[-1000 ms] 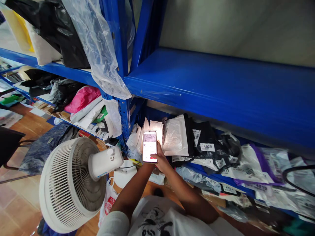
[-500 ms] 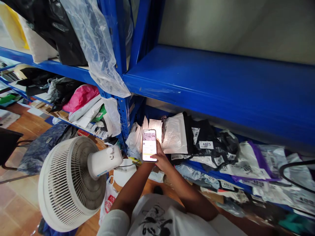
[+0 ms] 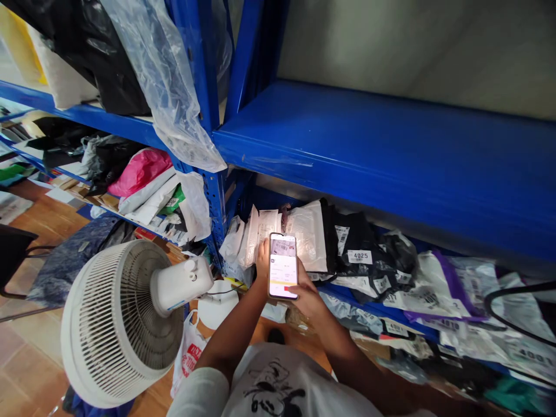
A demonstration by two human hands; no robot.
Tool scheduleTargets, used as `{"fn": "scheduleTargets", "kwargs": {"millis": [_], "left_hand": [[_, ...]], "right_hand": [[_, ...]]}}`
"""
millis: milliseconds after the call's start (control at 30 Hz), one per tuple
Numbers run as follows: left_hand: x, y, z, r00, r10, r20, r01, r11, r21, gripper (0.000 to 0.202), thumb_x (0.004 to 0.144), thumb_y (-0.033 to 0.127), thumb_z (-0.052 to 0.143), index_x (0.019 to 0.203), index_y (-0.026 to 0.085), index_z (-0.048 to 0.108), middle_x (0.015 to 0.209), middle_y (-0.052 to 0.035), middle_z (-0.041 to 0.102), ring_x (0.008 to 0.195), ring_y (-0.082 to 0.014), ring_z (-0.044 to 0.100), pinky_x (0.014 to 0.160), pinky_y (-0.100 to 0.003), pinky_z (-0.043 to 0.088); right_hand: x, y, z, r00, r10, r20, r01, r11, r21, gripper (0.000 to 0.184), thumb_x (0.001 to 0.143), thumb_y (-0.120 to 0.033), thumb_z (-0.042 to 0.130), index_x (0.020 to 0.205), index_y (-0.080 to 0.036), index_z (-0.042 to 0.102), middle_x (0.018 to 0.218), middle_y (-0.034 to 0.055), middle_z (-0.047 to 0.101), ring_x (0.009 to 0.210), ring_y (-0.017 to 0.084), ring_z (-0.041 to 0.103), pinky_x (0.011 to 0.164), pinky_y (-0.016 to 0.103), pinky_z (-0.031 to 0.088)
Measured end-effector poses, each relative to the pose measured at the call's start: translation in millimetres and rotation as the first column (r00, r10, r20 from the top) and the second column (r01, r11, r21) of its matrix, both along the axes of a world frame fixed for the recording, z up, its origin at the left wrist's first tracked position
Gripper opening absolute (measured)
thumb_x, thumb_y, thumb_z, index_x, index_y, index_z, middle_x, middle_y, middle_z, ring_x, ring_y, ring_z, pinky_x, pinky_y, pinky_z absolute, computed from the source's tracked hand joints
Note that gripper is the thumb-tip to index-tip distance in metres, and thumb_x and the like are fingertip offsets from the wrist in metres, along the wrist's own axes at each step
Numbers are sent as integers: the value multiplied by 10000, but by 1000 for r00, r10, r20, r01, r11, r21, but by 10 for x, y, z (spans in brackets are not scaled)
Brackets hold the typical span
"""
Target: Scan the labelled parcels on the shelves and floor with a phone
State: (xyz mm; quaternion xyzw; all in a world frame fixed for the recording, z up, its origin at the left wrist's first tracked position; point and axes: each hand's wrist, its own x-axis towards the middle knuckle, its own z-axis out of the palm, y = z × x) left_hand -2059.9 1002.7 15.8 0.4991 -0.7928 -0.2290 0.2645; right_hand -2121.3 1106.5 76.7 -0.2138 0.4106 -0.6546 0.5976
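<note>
In my right hand (image 3: 306, 291) is a smartphone (image 3: 282, 267), its lit screen facing me. The thumb of that hand lies over the lower screen near a red button. The upper part of the screen shows a camera picture of a printed label. My left hand (image 3: 262, 262) is to the left of the phone, its fingers closed at the lower part of a white parcel (image 3: 268, 221) with a printed label; the phone hides part of this grip. Bright light falls on that parcel and on a larger white parcel (image 3: 307, 234) to its right.
Black parcels, one with a label reading 4025 (image 3: 359, 256), lie farther right on the blue shelf (image 3: 347, 139). A white fan (image 3: 125, 324) stands at left. Clear plastic sheeting (image 3: 174, 87) hangs from the upright. A black cable (image 3: 516, 292) curves in at right.
The phone has shifted right and slightly down with my right hand. My left hand, earlier mostly hidden behind the phone, now shows at the parcels. The labelled white parcel has shifted left.
</note>
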Motion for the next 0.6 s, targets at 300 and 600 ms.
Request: {"fn": "scheduleTargets", "kwargs": {"millis": [300, 600], "left_hand": [[51, -284, 12, 914, 176, 365, -165, 984, -60, 319, 929, 125, 368, 1176, 84, 565, 1153, -170, 599, 1092, -260, 546, 923, -374, 468], [54, -313, 44, 916, 185, 356, -176, 983, -58, 334, 972, 260, 314, 989, 111, 612, 1004, -155, 636, 979, -276, 589, 797, -382, 478]], "right_hand": [[-346, 188, 49, 991, -129, -23, 130, 990, 54, 760, 561, -152, 617, 1269, -378, 459, 1194, 23, 693, 1010, 345, 680, 868, 571, 508], [-394, 260, -24, 991, -135, 18, 134, 990, 47, 778, 567, -128, 611, 1283, -386, 446, 1163, 10, 704, 992, 320, 687, 819, 515, 542]]}}
